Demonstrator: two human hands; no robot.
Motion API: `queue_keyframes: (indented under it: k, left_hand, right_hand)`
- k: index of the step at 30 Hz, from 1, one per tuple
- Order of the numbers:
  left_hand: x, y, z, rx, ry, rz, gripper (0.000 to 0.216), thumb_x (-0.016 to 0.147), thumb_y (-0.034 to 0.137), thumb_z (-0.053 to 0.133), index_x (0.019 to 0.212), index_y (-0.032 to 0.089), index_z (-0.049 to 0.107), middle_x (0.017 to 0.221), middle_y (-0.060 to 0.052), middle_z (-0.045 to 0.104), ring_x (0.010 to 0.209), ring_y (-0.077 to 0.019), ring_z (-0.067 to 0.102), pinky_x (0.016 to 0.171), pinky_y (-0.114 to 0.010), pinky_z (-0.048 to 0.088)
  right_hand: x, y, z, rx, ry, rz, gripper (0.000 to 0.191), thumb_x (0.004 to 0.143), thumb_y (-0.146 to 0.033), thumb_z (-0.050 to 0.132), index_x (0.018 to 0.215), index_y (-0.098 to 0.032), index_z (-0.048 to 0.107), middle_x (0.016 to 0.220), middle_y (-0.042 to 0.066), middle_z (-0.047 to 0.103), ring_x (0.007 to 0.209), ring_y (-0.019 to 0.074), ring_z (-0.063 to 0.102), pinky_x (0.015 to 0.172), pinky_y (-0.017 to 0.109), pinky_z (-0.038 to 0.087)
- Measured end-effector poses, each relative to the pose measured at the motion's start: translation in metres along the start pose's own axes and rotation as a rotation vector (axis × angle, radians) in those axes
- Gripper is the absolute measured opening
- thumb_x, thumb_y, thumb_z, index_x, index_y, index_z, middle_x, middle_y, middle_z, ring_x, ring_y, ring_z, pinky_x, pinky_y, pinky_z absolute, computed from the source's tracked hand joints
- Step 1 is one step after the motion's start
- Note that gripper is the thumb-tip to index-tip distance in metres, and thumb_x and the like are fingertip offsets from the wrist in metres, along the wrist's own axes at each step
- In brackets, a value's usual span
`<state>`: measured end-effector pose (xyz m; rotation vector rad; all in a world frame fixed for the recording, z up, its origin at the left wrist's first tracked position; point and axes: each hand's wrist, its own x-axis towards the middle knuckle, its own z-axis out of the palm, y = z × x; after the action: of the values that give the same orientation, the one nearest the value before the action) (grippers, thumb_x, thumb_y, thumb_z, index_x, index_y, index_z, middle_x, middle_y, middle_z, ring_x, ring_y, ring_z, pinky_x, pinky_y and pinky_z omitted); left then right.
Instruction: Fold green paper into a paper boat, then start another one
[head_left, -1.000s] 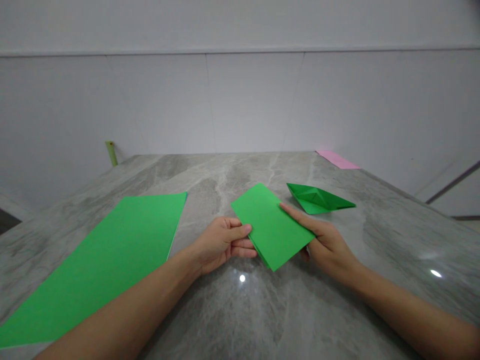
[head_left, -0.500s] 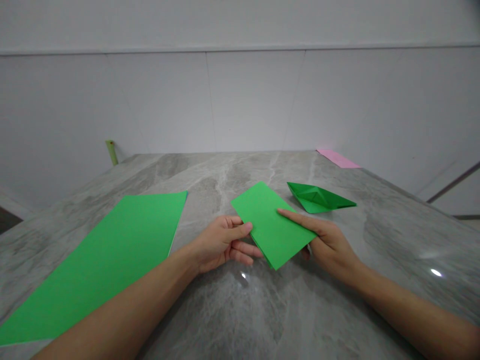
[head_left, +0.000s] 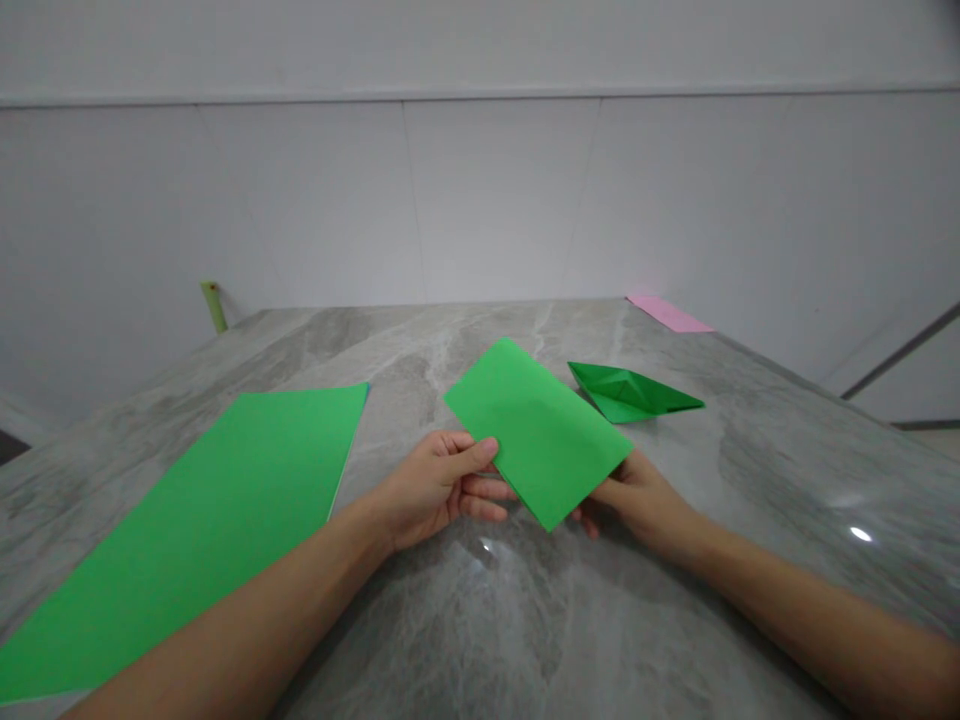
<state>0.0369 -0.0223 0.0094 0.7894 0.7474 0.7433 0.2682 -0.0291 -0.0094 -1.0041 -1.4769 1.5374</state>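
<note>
Between both hands, above the table, is a folded sheet of green paper (head_left: 536,430), held tilted. My left hand (head_left: 439,485) pinches its left edge, thumb on top and other fingers beneath. At the lower right corner, my right hand (head_left: 645,505) grips the paper; its fingers are partly hidden behind the sheet. Just beyond the folded sheet a green paper boat (head_left: 634,392) rests on the table.
On the left lies a large stack of green paper (head_left: 195,520), partly covered by my left forearm. A pink sheet (head_left: 670,314) sits at the far right edge of the grey marbled table (head_left: 480,640). A light green post-like object (head_left: 214,306) stands beyond the far left edge.
The folded paper has risen slightly and shifted left. My right index finger has left its upper face, and that hand now grips the corner from underneath. The left hand keeps its pinch.
</note>
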Motion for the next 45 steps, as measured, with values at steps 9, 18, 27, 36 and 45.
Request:
queue_keyframes:
  k: [9,18,27,36,45]
  left_hand:
    - [0.002,0.0,0.002,0.085,0.111,0.042,0.02,0.091,0.023,0.069,0.077,0.009,0.067,0.081,-0.01,0.076,0.069,-0.0179,0.075,0.053,-0.021,0.062]
    - [0.003,-0.003,0.005,0.109,0.114,0.067,0.02,0.088,0.027,0.072,0.081,0.009,0.069,0.087,-0.012,0.078,0.072,-0.0188,0.076,0.053,-0.021,0.061]
    - [0.003,-0.007,0.0,0.245,0.048,0.075,0.027,0.082,0.037,0.076,0.081,0.01,0.07,0.084,-0.013,0.078,0.074,-0.0222,0.076,0.054,-0.024,0.061]
    - [0.009,-0.014,-0.002,0.416,0.153,0.021,0.025,0.085,0.027,0.069,0.103,0.009,0.069,0.076,-0.01,0.076,0.06,-0.0168,0.072,0.054,-0.022,0.058]
    - [0.0,0.005,-0.015,1.264,0.274,0.481,0.035,0.08,0.013,0.066,0.114,0.017,0.071,0.116,-0.011,0.067,0.103,-0.0255,0.064,0.095,-0.038,0.05]
  right_hand:
    - [-0.003,-0.015,0.0,-0.219,0.04,-0.014,0.027,0.074,-0.033,0.062,0.055,-0.015,0.069,0.044,0.004,0.061,0.039,0.0104,0.052,0.042,0.021,0.041]
    - [-0.005,-0.006,-0.004,0.095,-0.116,0.009,0.034,0.068,-0.043,0.077,0.083,-0.014,0.068,0.064,0.004,0.065,0.052,0.0143,0.06,0.044,0.024,0.052]
    - [0.0,-0.009,-0.008,-0.003,0.212,-0.105,0.084,0.079,-0.041,0.074,0.15,-0.026,0.032,0.077,-0.003,0.063,0.056,0.0133,0.058,0.046,0.024,0.05]
    - [-0.007,-0.007,0.0,-0.945,0.071,-0.251,0.056,0.086,-0.03,0.06,0.14,-0.018,0.055,0.103,0.012,0.062,0.093,0.0257,0.062,0.083,0.044,0.051]
    - [-0.013,-0.004,0.006,-1.304,0.085,-0.353,0.053,0.083,-0.048,0.067,0.123,-0.014,0.07,0.099,0.017,0.059,0.098,0.034,0.059,0.085,0.054,0.051]
